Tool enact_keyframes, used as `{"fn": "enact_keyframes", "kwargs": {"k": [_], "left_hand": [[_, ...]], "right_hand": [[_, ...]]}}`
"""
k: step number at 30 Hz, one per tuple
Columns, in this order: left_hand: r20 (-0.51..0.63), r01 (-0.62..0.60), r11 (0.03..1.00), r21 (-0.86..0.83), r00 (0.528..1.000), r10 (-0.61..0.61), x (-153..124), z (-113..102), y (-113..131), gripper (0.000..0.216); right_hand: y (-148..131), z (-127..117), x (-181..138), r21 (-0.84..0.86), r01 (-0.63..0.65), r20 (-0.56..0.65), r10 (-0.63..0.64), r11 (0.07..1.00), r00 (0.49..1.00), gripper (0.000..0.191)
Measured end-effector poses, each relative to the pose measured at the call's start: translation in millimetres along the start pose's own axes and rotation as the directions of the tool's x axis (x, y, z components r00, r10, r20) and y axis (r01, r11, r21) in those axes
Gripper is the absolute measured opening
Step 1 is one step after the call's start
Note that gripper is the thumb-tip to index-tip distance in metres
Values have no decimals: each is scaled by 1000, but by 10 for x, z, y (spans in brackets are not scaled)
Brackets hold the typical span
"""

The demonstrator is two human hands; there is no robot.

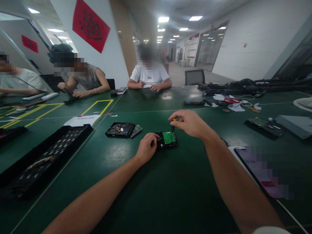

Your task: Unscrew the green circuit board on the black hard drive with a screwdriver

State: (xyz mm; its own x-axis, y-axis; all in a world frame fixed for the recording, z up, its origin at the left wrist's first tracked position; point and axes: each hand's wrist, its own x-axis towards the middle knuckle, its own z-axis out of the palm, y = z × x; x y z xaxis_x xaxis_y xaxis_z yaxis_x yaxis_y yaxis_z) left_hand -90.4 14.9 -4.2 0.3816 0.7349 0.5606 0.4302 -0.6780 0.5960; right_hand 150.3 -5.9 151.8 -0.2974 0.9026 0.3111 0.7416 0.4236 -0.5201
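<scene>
A small black hard drive (166, 140) with a green circuit board on top lies on the dark green table (156, 195) in front of me. My left hand (146, 148) is curled against the drive's left edge and holds it steady. My right hand (188, 123) is closed round a small screwdriver (173, 125) with a yellow and black handle, held upright with its tip on the green board.
An opened hard drive (120, 129) with a loose green board beside it lies to the left. A long black tray (41, 156) sits at far left. A phone (260, 169) lies by my right arm. Another drive (264, 126), red scissors (231, 100) and cables are at right. Three people sit across the table.
</scene>
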Motion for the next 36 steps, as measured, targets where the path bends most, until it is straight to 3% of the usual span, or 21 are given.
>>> {"fn": "enact_keyframes", "kwargs": {"k": [4,9,13,20,36], "left_hand": [[32,-6,1000,4,999,6,0,-25,35,19],[240,-142,980,137,965,106,-8,-16,90,48],[342,-186,937,295,936,79,-17,51,70,60],[363,-201,924,324,929,74,-24,66,39,60],[382,-200,911,360,923,51,17,48,74,57]], "right_hand": [[-18,5,-11,9,-37,-8,38,999,999,21],[-33,14,-11,6,-65,-7,65,998,998,23],[-28,-3,-12,3,-62,18,62,998,998,27],[-12,41,-14,-25,-52,-18,52,998,998,16],[-35,43,7,-28,-2,34,3,1000,999,22]]}}
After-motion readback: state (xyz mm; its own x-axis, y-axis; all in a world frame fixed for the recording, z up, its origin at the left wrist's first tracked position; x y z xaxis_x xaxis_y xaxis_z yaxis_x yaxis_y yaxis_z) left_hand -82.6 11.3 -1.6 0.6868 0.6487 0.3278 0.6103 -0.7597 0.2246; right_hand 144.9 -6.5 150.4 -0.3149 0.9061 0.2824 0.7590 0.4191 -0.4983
